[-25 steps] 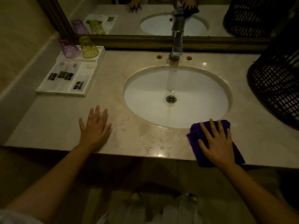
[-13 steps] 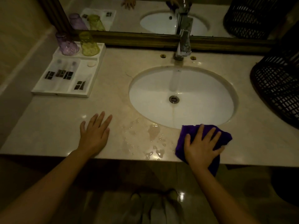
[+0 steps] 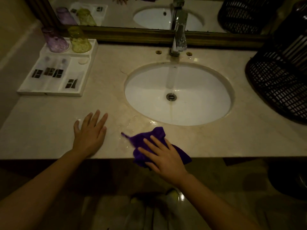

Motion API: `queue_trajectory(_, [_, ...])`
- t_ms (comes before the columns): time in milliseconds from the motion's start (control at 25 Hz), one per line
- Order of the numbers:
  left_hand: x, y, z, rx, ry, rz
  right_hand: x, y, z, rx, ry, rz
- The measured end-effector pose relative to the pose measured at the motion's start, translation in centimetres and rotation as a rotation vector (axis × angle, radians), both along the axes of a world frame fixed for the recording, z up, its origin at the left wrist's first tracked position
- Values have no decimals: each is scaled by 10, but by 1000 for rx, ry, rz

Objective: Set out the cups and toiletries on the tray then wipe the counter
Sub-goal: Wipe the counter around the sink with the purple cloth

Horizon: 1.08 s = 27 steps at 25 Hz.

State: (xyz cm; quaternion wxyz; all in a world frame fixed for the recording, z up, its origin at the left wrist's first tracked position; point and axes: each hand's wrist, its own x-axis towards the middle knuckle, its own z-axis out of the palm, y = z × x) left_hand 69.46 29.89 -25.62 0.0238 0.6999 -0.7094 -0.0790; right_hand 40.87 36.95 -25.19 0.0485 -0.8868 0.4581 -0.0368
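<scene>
Purple cloth (image 3: 149, 140) lies bunched on the front strip of the bench (image 3: 41, 130), between the sink bowl (image 3: 177, 92) and the bench's near edge, with part of it drooping over that edge. In the head view, the right hand (image 3: 163, 155) rests flat on top of this cloth, palm down, fingers spread and stretched out toward the left; it presses on the fabric rather than gripping it, and the fingers are not curled around anything. A few water droplets (image 3: 129, 126) glint on the stone just beyond the cloth's far corner.

Left of the cloth and apart from it, the left hand (image 3: 90, 131) lies palm down on the bare stone, fingers straight and slightly apart, holding nothing. Both forearms reach in from the bottom of the frame.

At the far left corner of the bench sits a white tray (image 3: 86, 77). In its rear compartment a purple cup (image 3: 55, 41) and a yellow-green cup (image 3: 79, 41) stand just beside each other, both upside down. Small clear toiletry bottles (image 3: 53, 68) with dark labels lie in the front compartments, and a small round pale item (image 3: 83, 61) rests in a narrow slot.

A chrome tap (image 3: 179, 35) stands behind the bowl, below the framed mirror (image 3: 132, 17). A black mesh basket (image 3: 279, 80) occupies the right end.
</scene>
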Motion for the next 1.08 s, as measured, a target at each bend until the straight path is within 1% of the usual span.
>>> queue_trajectory(120, [3,0,8,53,55,-47,-36,6,1,-25,29,263])
queue_trajectory(160, [9,1,11,71,89,-74,-50,6,1,-39,42,330])
queue_trajectory(200, [17,3,14,80,121,-99,-62,7,2,-41,43,341])
queue_trajectory(240, [27,6,15,75,139,-109,-69,6,3,-27,22,267])
queue_trajectory(280, [38,9,14,62,132,-93,-70,4,4,1,-16,106])
queue_trajectory(360, [54,14,9,52,62,-14,-50,-7,6,58,-77,-336])
queue_trajectory(400, [57,16,6,56,31,17,-36,-12,5,65,-63,-501])
queue_trajectory(440, [57,17,3,56,12,29,-22,-18,5,55,-36,-604])
queue_trajectory(520, [54,17,1,37,-2,29,2,-30,6,55,4,-699])
queue_trajectory(640, [54,16,0,-2,-17,40,29,-49,9,90,23,-775])
queue_trajectory(720, [54,17,-2,-13,-12,46,50,-67,11,112,11,-773])
queue_trajectory(880, [54,17,-4,-31,11,45,108,-97,11,123,-19,-676])
queue_trajectory(960, [54,17,-5,-32,17,53,128,-100,6,93,-26,-526])
queue_trajectory(1080, [57,16,-6,-40,25,35,131,-98,2,83,-51,-205])
